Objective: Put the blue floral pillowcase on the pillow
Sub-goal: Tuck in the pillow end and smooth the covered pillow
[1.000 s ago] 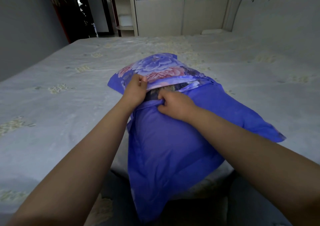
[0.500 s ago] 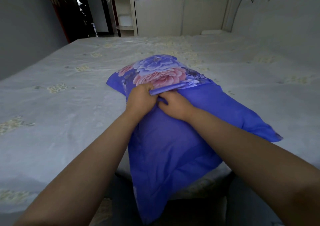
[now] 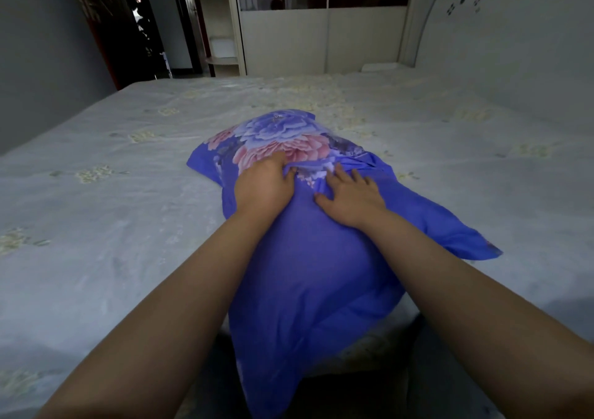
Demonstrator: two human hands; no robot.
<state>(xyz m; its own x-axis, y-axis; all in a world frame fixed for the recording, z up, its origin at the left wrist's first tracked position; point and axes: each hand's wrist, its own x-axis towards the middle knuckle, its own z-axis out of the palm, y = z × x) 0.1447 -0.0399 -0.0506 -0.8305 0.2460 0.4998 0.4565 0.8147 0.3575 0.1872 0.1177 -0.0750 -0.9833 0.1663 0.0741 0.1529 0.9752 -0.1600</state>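
Pale grey bedsheet with faint cream flower prints covers a wide bed that fills most of the view, with a white wardrobe and a dark doorway beyond it. Near the bed's front edge lies the blue floral pillowcase, plumply filled. Its near part is plain violet-blue cloth with soft creases; its far end shows large printed peonies in pink and lilac. A fold of cloth runs across it where the plain and flowered parts meet. The left hand rests on this fold, its fingers bent into the fabric there. The right hand lies flat just beside it, fingers spread and straight, pressing on the cloth.
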